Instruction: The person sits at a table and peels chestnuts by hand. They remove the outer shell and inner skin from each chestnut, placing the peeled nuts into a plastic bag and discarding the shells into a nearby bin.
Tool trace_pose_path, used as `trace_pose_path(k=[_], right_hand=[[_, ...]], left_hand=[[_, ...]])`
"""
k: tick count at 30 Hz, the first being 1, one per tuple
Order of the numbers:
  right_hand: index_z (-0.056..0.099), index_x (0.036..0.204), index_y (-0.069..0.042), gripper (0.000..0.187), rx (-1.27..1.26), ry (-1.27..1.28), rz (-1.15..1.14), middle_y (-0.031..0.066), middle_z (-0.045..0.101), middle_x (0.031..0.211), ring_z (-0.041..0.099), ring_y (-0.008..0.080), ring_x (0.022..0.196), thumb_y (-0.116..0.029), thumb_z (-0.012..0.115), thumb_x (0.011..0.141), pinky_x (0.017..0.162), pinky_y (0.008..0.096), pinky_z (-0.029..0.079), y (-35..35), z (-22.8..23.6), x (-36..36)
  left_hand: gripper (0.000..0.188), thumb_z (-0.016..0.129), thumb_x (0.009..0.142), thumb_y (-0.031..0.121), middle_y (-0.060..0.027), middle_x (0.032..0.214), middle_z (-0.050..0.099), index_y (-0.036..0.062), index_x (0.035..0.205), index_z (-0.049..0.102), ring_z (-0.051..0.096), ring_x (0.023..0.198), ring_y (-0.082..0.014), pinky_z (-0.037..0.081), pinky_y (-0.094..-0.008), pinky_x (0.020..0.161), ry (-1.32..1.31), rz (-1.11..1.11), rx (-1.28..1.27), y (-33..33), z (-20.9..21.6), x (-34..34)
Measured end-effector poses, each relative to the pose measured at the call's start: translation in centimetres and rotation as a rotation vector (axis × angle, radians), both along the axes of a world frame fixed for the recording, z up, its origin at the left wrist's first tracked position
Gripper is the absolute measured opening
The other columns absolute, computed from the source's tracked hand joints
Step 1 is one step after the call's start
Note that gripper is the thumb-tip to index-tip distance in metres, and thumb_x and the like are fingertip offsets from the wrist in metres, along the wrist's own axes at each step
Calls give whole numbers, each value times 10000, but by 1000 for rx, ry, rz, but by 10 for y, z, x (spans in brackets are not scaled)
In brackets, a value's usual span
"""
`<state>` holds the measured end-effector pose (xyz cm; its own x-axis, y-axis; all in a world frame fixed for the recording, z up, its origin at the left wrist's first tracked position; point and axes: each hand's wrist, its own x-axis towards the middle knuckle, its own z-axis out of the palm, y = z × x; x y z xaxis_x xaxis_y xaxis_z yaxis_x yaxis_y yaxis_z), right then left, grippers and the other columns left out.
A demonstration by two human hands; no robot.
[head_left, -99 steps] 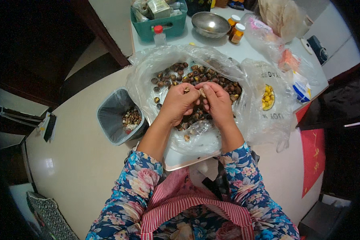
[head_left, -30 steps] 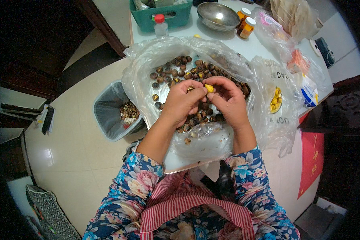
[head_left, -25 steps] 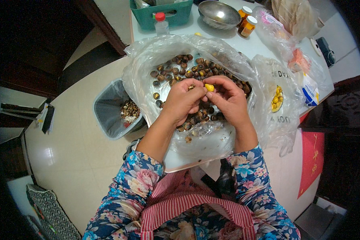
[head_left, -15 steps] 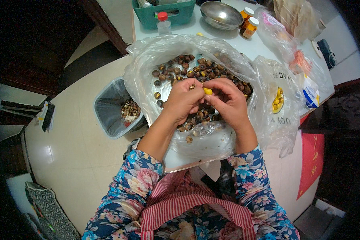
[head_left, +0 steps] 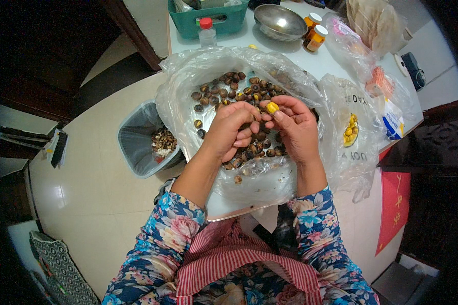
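yellow kernel (head_left: 273, 108) | bare | between right fingers (head_left: 285, 121) | brown-shelled nuts (head_left: 247, 91) | scattered beneath

My left hand (head_left: 226, 131) is curled, fingers (head_left: 242, 136) bent inward; my right hand (head_left: 299, 131), close beside it, pinches with its thumb (head_left: 284, 120). Both forearms (head_left: 192, 180) angle inward.

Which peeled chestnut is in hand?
The yellow peeled chestnut pinched between the right hand's thumb and fingers; the clustered peeled ones lie apart, at the printed plastic bag farther right.
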<state>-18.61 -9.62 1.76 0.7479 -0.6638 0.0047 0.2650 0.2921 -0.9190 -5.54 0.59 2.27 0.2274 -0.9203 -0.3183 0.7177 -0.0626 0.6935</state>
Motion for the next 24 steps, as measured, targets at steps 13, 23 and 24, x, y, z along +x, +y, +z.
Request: trace_pose_path(k=[13, 23, 24], right_hand=[[543, 1050, 20, 237, -44, 54, -3, 91, 624, 973, 580, 101, 759, -55, 602, 833, 649, 220, 494, 0, -4, 1], [548, 1036, 25, 213, -139, 66, -10, 93, 621, 947, 604, 115, 776, -23, 594, 834, 680, 223, 511, 7, -7, 5], [549, 1034, 25, 209, -130, 68, -4, 92, 621, 945, 605, 115, 779, -29, 592, 837, 679, 223, 513, 8, -7, 5]], left_hand=[[135, 603, 805, 80, -45, 685, 550, 23, 891, 516, 362, 411, -16, 249, -156, 349, 0, 31, 8, -2, 1, -2], [80, 553, 809, 61, -48, 666, 542, 40, 878, 518, 390, 428, -43, 254, -153, 341, -106, 110, 54, -4, -4, -6], [78, 546, 799, 46, -56, 663, 545, 32, 871, 518, 400, 434, -46, 254, -157, 345, -104, 125, 62, -4, -3, -7]])
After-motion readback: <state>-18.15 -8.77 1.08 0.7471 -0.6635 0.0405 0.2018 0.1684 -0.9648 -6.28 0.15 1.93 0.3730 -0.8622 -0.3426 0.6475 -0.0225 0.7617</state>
